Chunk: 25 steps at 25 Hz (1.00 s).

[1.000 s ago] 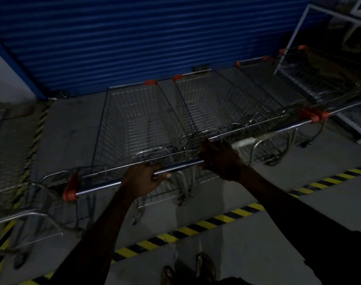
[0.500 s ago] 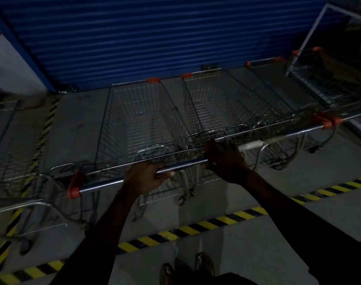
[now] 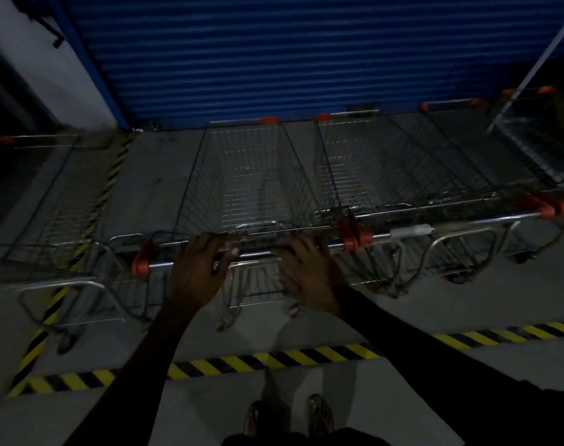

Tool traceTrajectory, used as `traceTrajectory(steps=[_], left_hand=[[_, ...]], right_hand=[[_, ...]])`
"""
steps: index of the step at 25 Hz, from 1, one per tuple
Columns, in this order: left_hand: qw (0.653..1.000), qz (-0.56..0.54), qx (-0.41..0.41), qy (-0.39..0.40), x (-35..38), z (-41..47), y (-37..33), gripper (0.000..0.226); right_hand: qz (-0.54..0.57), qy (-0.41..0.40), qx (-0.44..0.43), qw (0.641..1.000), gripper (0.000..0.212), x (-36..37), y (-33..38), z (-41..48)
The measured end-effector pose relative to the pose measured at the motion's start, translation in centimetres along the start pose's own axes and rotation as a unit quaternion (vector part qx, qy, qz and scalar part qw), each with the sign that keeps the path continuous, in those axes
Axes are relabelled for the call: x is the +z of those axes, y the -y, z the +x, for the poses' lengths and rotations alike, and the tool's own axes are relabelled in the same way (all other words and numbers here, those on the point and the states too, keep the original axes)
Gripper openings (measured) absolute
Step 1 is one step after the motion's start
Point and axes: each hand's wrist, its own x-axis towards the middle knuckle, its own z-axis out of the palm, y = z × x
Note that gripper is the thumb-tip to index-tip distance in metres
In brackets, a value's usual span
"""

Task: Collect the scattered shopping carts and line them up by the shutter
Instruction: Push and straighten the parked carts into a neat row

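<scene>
Two sandalled feet (image 3: 319,416) stand before a yellow-black floor stripe (image 3: 274,358). Beyond it, the left hand (image 3: 198,272) is wrapped over the handle bar (image 3: 258,254) of a wire shopping cart (image 3: 251,175), with the thumb on the near side. The right hand (image 3: 309,272) lies on the same bar; whether its fingers curl around it, I cannot tell. This cart stands just beside a neighbouring cart (image 3: 370,169), with its front near the blue shutter (image 3: 306,53).

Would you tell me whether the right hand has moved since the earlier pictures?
Yes: the right hand has shifted left along the cart handle, away from the white sleeve to its right.
</scene>
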Motion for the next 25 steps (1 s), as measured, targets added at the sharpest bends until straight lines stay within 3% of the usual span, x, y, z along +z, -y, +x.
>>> traceTrajectory(steps=[3,11,14,16,18,25], left_hand=[[0.996,0.066,-0.041,-0.036,-3.3,-3.0,4.0,0.028],[0.988,0.098,-0.113,0.042,-12.7,-10.9,17.9,0.044],[0.981,0.114,-0.134,0.08,-15.7,-14.0,23.1,0.048],[0.979,0.116,-0.132,0.104,-16.9,-15.4,25.4,0.051],[0.98,0.116,-0.115,0.113,-17.2,-15.8,26.8,0.052],[0.993,0.05,-0.028,0.103,-13.4,-10.9,24.6,0.047]], right_hand=[[0.046,0.006,-0.017,0.999,0.053,0.9,4.0,2.5],[0.059,-0.048,-0.016,0.997,0.05,4.4,17.8,11.3],[0.024,-0.067,0.061,0.996,0.044,7.1,22.3,13.5],[-0.034,-0.009,0.143,0.989,0.047,8.9,22.5,13.8],[-0.089,0.05,0.163,0.981,0.048,10.2,21.3,13.7],[-0.083,0.067,0.156,0.982,0.044,10.8,19.8,15.5]])
